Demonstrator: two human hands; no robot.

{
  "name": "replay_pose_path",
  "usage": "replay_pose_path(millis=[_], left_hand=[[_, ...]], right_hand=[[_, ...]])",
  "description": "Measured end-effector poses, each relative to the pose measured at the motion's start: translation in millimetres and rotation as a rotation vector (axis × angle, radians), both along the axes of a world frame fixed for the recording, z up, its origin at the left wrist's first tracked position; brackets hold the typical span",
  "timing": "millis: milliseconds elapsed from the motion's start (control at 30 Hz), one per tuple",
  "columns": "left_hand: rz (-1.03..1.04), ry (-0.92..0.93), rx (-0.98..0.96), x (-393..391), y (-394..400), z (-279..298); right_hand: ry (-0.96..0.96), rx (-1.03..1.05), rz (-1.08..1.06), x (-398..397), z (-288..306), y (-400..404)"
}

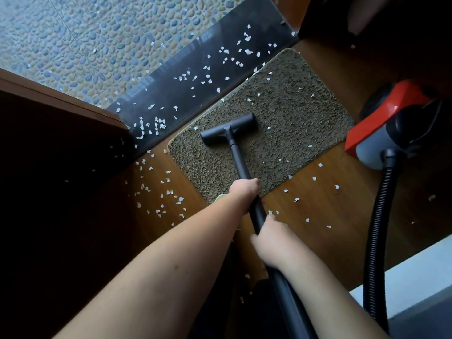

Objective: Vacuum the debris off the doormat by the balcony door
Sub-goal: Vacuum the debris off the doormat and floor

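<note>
Both hands grip the black vacuum tube [241, 165]: the left hand [244, 190] is wrapped round it further down, the right hand [267, 237] curled round it nearer the body. The nozzle [228, 129] sits flat on the brown doormat [293, 113], beside the dark door sill [186, 77]. White scraps [156, 123] litter mat, sill and wooden floor [325, 216]. The red vacuum [389, 121] stands just right of the mat, hose [376, 216] trailing

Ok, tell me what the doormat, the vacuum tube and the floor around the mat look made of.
Doormat: coarse looped fibre, brown-grey, probably synthetic or coir; the rough pile shows.
Vacuum tube: matte black, smooth; plastic or coated metal, unclear.
Floor: wood or wood-look laminate, slight sheen, with visible grain.
</note>
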State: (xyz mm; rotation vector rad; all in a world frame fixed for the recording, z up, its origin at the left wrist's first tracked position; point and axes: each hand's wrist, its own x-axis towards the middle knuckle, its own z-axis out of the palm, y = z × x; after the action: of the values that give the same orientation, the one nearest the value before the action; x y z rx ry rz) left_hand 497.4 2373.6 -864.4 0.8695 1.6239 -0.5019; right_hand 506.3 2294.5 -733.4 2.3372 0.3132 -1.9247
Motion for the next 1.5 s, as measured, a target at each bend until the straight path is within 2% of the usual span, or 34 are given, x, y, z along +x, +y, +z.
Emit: replay_pose_path(millis=[233,400,700,833,1200,1500], left_hand=[[0.008,-0.020,-0.025,4.8,9.3,5.5],[-0.095,0.074,-0.035,-9.0,-24.3,-8.5],[-0.008,0.050,-0.075,-27.1,-66.7,12.7],[0.023,0.023,0.019,-16.4,-56.3,-2.9],[0.011,-0.067,0.027,26.2,15.3,-0.9],[-0.047,-0.038,0.019,14.8,7.8,3.9]], right_hand=[[0.007,-0.025,0.028,6.6,0.1,7.5],[0.028,-0.034,0.038,-2.1,7.1,-24.7],[-0.019,-0.003,0.056,-19.4,19.8,-72.7],[-0.044,0.025,0.019,-15.1,14.3,-59.1],[-0.045,-0.007,-0.027,19.2,-16.7,16.2],[-0.004,-0.041,-0.057,5.5,-12.6,4.5]])
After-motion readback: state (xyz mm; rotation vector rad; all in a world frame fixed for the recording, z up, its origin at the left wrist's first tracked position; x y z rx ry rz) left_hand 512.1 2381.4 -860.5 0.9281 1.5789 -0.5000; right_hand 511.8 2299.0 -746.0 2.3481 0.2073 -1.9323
